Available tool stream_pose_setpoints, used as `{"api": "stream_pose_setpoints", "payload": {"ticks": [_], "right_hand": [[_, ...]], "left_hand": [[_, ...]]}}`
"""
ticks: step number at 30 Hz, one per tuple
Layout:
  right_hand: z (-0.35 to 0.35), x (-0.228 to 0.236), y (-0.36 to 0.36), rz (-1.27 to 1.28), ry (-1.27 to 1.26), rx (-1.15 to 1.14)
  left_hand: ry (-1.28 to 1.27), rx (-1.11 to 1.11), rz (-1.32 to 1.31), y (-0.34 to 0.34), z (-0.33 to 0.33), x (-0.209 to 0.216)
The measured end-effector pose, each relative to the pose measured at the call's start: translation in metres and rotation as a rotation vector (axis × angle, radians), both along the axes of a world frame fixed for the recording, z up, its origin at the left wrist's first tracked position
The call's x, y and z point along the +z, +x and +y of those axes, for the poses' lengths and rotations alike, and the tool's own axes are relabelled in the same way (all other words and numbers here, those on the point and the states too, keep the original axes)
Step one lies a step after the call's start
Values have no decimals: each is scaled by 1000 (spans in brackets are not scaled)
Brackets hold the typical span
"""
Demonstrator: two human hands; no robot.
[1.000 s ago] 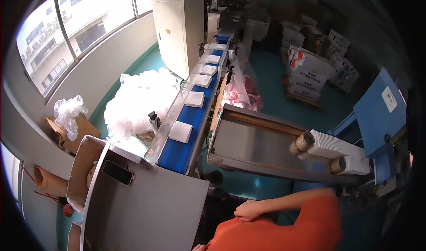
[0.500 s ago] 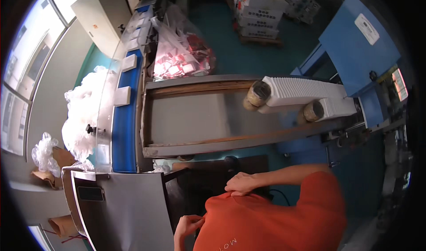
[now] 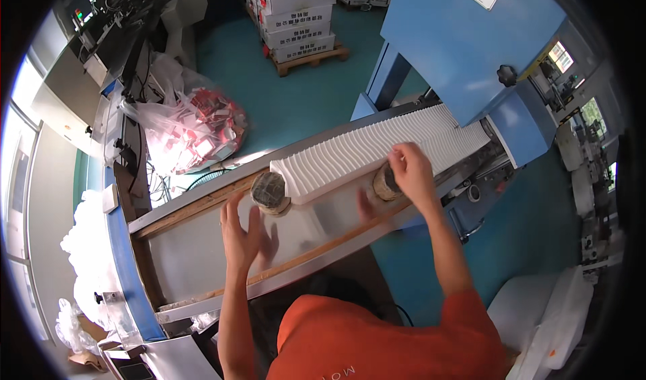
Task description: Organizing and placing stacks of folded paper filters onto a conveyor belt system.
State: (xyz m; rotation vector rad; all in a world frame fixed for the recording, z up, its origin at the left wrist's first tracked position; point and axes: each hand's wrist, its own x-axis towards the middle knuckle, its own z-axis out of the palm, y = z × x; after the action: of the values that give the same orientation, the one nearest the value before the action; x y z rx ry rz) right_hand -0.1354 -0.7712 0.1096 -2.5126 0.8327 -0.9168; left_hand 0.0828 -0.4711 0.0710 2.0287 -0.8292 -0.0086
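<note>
Two rows of thin white pieces (image 3: pixel 356 153), standing on edge and packed close, run along a grey tray (image 3: pixel 195 262). At the near left end of the longer row stands a round, tape-wrapped block (image 3: pixel 269 193). My left hand (image 3: pixel 240 235), fingers spread, is just beside this block and holds nothing. A second tape-wrapped round block (image 3: pixel 385 183) sits at the end of the shorter row. Over that row, close to the second block, is my right hand (image 3: pixel 412 171), its fingers bent but apart, with nothing seen in them.
A blue machine (image 3: pixel 464 44) rises at the tray's right end. Along the left runs a blue conveyor belt (image 3: pixel 131 266). Beyond the tray lie a clear bag of red and white scraps (image 3: pixel 202 128) and stacked white cartons (image 3: pixel 296 20) on a pallet.
Both hands have left the orange shirt and reached forward over the tray. The view has swung right, so the tray and machine appear farther left.
</note>
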Motion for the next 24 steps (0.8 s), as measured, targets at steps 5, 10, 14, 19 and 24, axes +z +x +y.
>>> {"api": "stream_pose_setpoints", "payload": {"ticks": [5, 10, 14, 19, 24], "right_hand": [[-159, -34, -33, -92, -61, -254], [-195, -42, -31, -60, 21, -219], [-212, -37, -20, 23, 123, -228], [-226, -30, -5, 392, 16, -187], [-196, -49, 17, 687, -527, -389]], "left_hand": [[-258, -280, 783, 50, -43, -43], [264, -661, 966, 66, -16, -1], [36, -520, 1059, 51, -36, -5], [139, -320, 906, 40, -31, -9], [122, -423, 802, 34, -25, -8]]}}
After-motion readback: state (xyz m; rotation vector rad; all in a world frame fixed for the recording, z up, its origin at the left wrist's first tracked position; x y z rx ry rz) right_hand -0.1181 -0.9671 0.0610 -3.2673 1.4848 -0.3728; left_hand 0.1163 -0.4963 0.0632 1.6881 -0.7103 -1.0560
